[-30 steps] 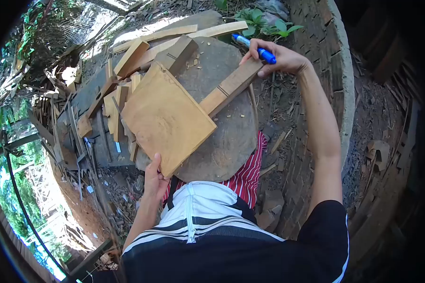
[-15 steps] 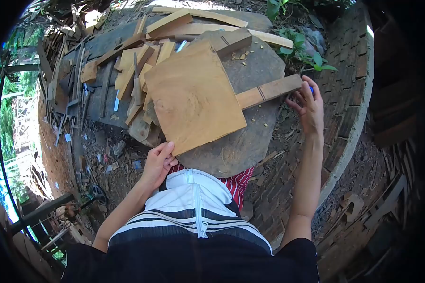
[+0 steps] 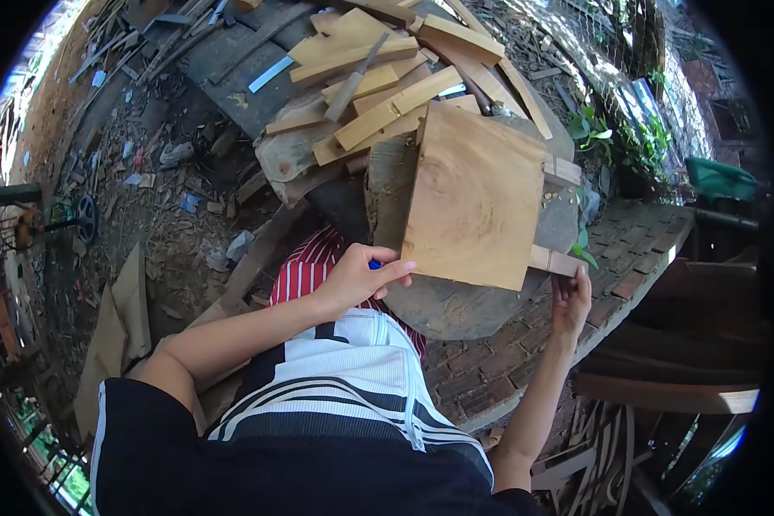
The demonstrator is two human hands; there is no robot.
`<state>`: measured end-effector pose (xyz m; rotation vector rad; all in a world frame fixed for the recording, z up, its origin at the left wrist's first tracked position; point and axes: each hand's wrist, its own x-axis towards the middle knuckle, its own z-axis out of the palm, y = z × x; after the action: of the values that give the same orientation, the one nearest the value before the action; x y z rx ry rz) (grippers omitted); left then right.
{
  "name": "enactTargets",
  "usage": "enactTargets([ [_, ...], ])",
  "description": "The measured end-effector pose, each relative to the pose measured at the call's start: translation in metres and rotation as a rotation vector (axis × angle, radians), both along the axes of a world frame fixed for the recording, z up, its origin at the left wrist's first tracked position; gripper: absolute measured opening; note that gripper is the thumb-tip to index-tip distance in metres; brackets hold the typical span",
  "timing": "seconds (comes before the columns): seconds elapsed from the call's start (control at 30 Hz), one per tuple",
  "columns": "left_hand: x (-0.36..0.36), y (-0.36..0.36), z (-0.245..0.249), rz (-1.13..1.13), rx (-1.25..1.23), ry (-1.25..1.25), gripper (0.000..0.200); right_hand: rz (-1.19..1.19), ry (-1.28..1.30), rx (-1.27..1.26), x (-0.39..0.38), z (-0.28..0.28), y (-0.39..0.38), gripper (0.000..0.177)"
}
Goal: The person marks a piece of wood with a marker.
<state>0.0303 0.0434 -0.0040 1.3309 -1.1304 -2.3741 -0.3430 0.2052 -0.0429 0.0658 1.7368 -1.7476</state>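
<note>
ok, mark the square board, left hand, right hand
square board point(image 3: 473, 198), head view, middle of its top face
left hand point(image 3: 357, 279), head view, back of hand
right hand point(image 3: 570, 305), head view, hand's middle

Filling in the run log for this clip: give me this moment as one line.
left hand: grips near corner of wooden board | right hand: holds end of wooden batten under board | board: lying over stone slab

left hand point(image 3: 361, 277) pinching, right hand point(image 3: 570, 303) fingers pointing upward
</note>
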Motion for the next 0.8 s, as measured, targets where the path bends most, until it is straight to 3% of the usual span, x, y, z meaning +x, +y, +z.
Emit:
enactTargets([
  [0.07,0.002,0.002,-0.011,-0.052,-0.032,0.024,0.027,0.096,0.008,-0.029,-0.01,0.0,0.004,0.018],
  [0.27,0.006,0.013,-0.014,0.054,0.083,0.15,0.028,0.265,0.016,0.04,-0.027,0.006,0.012,0.034],
  [0.37,0.007,0.022,-0.012,0.161,0.163,0.219,0.027,0.223,-0.037,0.024,-0.018,0.005,0.015,0.043],
  [0.4,0.007,0.023,-0.012,0.204,0.191,0.223,0.027,0.234,-0.034,0.029,-0.018,0.003,0.017,0.043],
  [0.47,0.007,0.024,-0.013,0.21,0.194,0.231,0.027,0.197,-0.069,-0.012,-0.016,0.0,0.022,0.026],
  [0.8,0.005,0.03,-0.011,0.209,0.12,0.148,0.027,0.187,-0.072,-0.025,-0.003,0.0,0.034,0.035],
])
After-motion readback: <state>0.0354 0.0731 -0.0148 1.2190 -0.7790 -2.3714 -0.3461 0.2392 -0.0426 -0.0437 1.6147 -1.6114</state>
